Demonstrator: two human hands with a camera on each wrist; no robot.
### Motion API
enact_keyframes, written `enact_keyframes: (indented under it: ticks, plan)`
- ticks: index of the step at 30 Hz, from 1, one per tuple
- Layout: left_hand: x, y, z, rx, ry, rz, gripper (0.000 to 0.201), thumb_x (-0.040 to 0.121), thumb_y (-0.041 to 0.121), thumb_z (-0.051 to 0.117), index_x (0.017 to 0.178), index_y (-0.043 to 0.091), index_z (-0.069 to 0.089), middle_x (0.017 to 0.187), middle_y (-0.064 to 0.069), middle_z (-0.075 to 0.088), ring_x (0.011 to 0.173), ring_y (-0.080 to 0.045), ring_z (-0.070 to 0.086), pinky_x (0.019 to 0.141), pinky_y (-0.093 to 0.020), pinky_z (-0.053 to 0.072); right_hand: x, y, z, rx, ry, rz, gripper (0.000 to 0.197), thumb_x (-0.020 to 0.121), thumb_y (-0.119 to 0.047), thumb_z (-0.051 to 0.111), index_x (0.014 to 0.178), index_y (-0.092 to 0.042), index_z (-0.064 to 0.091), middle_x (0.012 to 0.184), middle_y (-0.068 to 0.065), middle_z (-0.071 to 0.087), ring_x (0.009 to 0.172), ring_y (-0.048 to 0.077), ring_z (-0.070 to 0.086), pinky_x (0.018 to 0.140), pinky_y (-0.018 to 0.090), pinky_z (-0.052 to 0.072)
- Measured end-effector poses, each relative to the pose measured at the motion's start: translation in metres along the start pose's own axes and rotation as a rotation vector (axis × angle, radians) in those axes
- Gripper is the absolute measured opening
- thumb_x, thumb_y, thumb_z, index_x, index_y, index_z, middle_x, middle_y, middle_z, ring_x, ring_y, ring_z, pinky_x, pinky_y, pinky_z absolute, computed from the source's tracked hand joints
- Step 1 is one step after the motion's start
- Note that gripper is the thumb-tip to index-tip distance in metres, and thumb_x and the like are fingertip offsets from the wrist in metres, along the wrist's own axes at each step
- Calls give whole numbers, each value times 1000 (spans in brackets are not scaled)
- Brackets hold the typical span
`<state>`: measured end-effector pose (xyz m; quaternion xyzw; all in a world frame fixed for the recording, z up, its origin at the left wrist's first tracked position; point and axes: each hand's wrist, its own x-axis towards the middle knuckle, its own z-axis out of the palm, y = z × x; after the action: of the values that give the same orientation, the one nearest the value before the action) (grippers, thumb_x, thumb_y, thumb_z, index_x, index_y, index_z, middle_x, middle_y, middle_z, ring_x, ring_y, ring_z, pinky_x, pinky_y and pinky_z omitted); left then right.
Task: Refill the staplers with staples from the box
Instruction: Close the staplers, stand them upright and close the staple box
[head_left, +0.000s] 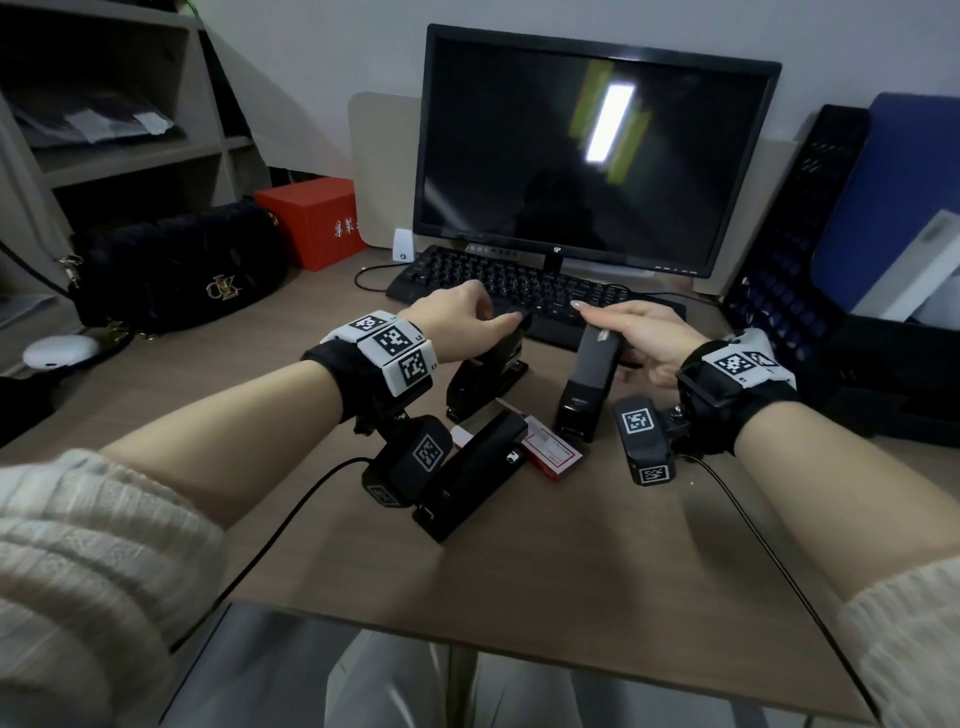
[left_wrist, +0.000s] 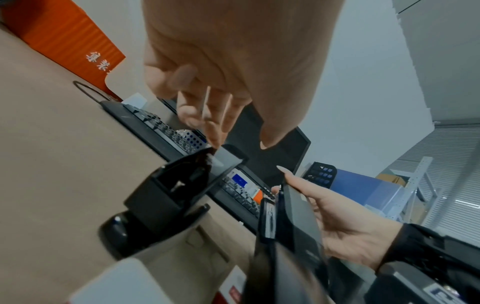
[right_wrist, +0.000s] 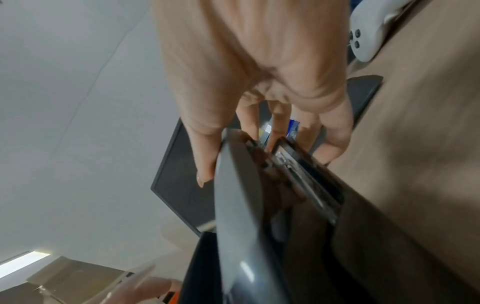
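Three black staplers lie on the desk (head_left: 571, 545). My left hand (head_left: 496, 314) is at the raised front end of the left stapler (head_left: 488, 374), whose housing (left_wrist: 161, 197) stands open. A thin pale strip (left_wrist: 206, 102), seemingly staples, sits between its curled fingers. My right hand (head_left: 623, 325) grips the right stapler (head_left: 587, 379), thumb on the grey lid (right_wrist: 239, 205), fingers behind the exposed magazine (right_wrist: 306, 174). The third stapler (head_left: 467, 473) lies nearest me, partly on the red-and-white staple box (head_left: 553, 452).
A black keyboard (head_left: 519, 291) and a dark monitor (head_left: 587, 156) stand just behind the hands. A black handbag (head_left: 176, 270), a red box (head_left: 311, 223) and a white mouse (head_left: 60, 351) are at the left. Black file trays (head_left: 779, 234) are at the right.
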<state>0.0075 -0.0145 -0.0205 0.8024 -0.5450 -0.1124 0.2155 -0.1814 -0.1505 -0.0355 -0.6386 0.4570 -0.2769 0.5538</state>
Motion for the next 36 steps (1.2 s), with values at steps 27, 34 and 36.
enact_keyframes:
  ticks: [27, 34, 36]
  plan:
    - [-37, -11, -54, -803, -135, -112, 30, 84, 24, 69, 106, 5, 59, 101, -21, 68, 74, -34, 69, 71, -48, 60, -43, -95, 115, 134, -169, -69, 39, 86, -54, 64, 93, -15, 65, 76, 1, 65, 55, 14, 66, 52, 28, 55]
    - [-17, -33, -37, -666, -105, -265, 58, 66, 40, 82, 103, 3, 58, 96, -17, 71, 77, -35, 71, 66, -46, 62, -20, -74, 93, -353, -10, -147, 44, 90, -64, 45, 93, -22, 58, 71, -5, 46, 61, 11, 48, 54, 23, 37]
    - [-5, -40, -23, -526, -80, -278, 91, 47, 59, 83, 116, 6, 55, 105, -12, 69, 89, -32, 71, 76, -48, 60, -15, -68, 82, -496, -29, -41, 62, 86, -73, 41, 104, -15, 51, 72, -2, 46, 54, 13, 40, 45, 23, 30]
